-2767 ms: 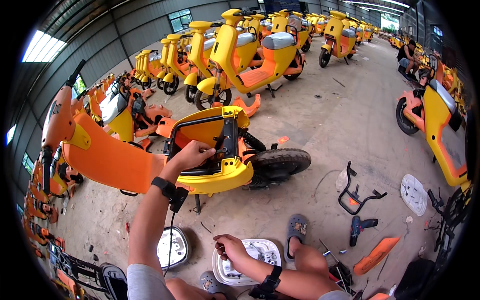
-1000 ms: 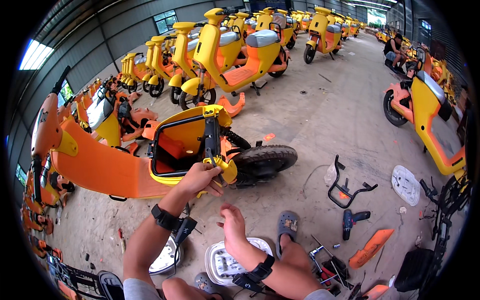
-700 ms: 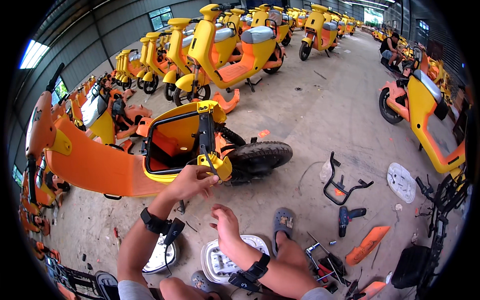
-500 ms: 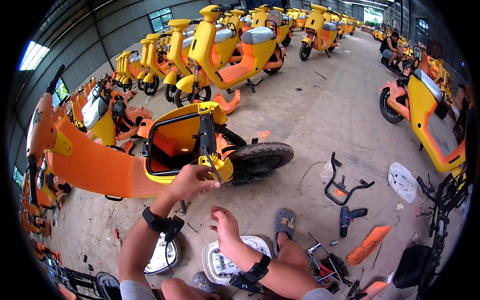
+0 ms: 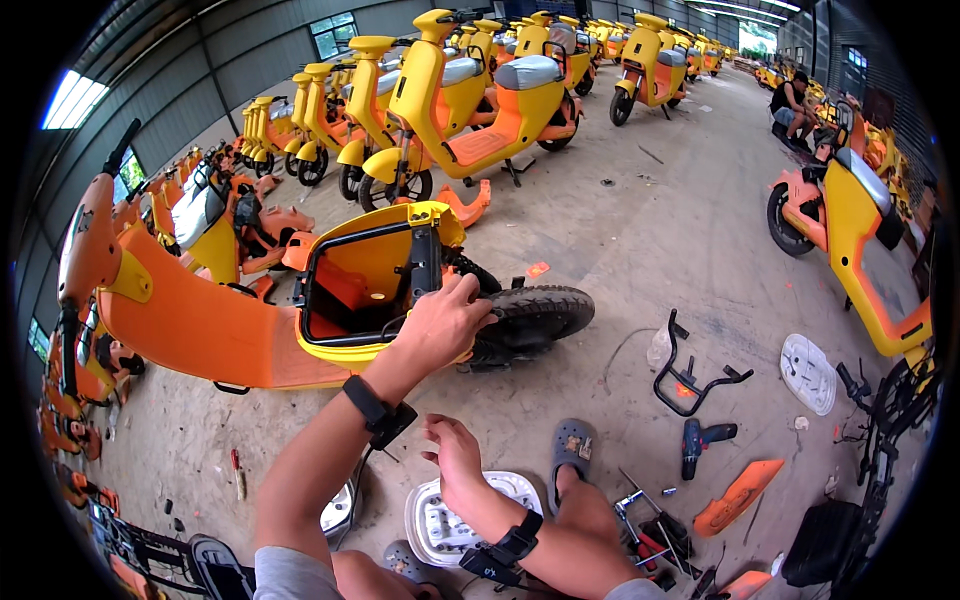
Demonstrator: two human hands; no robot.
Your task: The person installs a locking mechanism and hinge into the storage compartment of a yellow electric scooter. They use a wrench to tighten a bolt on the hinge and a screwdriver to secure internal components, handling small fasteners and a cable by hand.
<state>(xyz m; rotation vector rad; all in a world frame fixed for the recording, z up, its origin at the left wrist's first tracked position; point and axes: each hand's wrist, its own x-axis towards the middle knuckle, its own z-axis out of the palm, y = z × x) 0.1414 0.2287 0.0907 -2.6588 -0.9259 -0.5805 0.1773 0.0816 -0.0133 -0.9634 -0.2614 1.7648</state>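
Observation:
A yellow and orange scooter [image 5: 215, 325] lies tipped over before me, its seat compartment framed by a black tube and standing uncovered. My left hand [image 5: 447, 315] is at the rear of that compartment, beside the rear wheel [image 5: 535, 318]. Its fingers are curled down on the tail part; what they grip, if anything, is hidden by the hand. My right hand [image 5: 457, 455] hovers nearer to me, fingers loosely bent and apart, holding nothing. Below it on the floor lies a white seat base [image 5: 425, 520] with small parts in it.
To the right lie a bent black tube frame [image 5: 690, 385], a cordless drill [image 5: 700, 445], an orange panel [image 5: 738, 497], hand tools [image 5: 655, 530] and a white plate [image 5: 808, 373]. Scooters [image 5: 520, 110] stand in rows behind. A person [image 5: 793, 105] sits at the far right.
My left hand has moved away from me and to the right, over the scooter's tail; the dark strip by its fingers no longer shows. The right hand has stayed put.

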